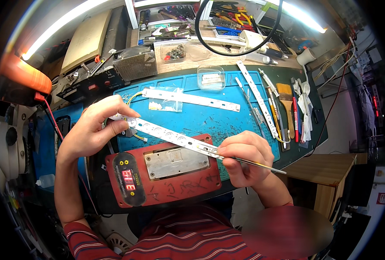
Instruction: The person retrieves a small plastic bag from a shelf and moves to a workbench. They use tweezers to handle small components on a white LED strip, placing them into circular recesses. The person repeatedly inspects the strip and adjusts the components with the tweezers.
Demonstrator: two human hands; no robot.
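My left hand point(93, 130) pinches the left end of a long white LED strip point(166, 136) that runs diagonally above a red heating plate point(166, 180) with a metal pad and a lit display. My right hand point(244, 156) grips a thin brush point(262, 164) like a pen. Its tip meets the strip's right end near the plate's upper right corner.
A blue work mat point(201, 117) carries a second LED strip point(192, 99), a clear bag and a small clear box point(211, 78). More strips, tweezers, brushes and pens point(283, 108) lie at the right. Tool trays, a black cable loop and a heat sink point(136, 63) crowd the back.
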